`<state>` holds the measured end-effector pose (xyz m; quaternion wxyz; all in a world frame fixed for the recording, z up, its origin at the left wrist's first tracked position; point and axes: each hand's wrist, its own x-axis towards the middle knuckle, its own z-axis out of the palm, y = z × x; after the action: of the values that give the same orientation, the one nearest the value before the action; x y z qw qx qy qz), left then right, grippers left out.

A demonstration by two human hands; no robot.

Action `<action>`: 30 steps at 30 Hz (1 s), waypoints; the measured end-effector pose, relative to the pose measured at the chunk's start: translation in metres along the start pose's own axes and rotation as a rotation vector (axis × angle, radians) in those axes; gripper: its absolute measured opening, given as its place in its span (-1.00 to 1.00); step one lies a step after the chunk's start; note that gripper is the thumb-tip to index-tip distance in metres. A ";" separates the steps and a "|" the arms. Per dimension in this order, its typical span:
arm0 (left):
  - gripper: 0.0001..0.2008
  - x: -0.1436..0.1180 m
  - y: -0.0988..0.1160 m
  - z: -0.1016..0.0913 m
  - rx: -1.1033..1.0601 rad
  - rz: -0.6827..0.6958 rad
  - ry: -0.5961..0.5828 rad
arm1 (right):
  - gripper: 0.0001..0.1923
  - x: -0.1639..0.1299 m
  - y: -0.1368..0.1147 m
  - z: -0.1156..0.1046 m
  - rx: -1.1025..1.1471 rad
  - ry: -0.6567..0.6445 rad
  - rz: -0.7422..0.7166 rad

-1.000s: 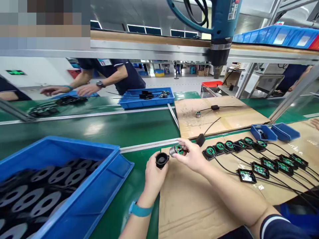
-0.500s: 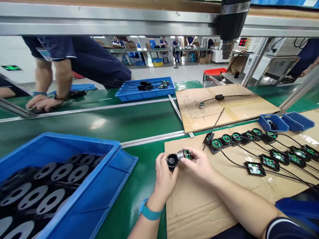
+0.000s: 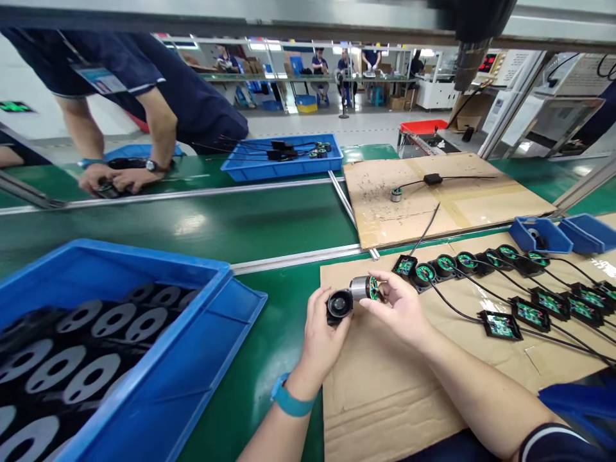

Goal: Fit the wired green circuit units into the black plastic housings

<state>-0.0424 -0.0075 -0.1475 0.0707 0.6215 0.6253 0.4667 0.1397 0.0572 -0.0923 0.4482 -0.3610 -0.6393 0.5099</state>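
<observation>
My left hand (image 3: 321, 333) is closed around a round black housing (image 3: 339, 304), its hollow face turned up toward me. Between the fingertips of my right hand (image 3: 397, 305) is a silver cylindrical motor (image 3: 363, 288) with a green circuit board on its right end. The motor's left end is beside the housing's upper right rim; whether they touch I cannot tell. Just beyond my right hand lies a small black box with a circuit board (image 3: 405, 264). A row of black housings with green boards inside (image 3: 425, 274) runs off to the right, cabled to open black boxes (image 3: 501, 325).
A large blue bin (image 3: 226, 301) of black parts with pale gaskets stands at left. Cardboard (image 3: 385, 398) covers the bench under my hands. Beyond the rail lies another cardboard sheet (image 3: 375, 224) with a wired motor. A black tool (image 3: 474, 48) hangs overhead. A co-worker's hands (image 3: 128, 179) work at far left.
My right hand has lifted the motor slightly, and more of its silver side shows. The housing in my left hand has tipped more toward me. The camera view has shifted a little.
</observation>
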 end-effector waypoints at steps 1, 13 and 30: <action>-0.54 0.000 0.001 0.000 -0.005 0.004 -0.003 | -0.50 0.000 -0.001 -0.001 -0.062 0.014 -0.058; -0.44 -0.009 0.001 0.002 0.002 0.088 -0.016 | -0.52 -0.011 0.009 0.016 -0.427 -0.144 -0.412; -0.53 -0.007 -0.001 0.004 -0.031 0.060 -0.023 | -0.45 -0.019 0.016 0.031 -0.607 -0.102 -0.325</action>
<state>-0.0386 -0.0111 -0.1541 0.0736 0.6440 0.5982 0.4711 0.1166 0.0332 -0.1139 0.3630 -0.3455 -0.8326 0.2359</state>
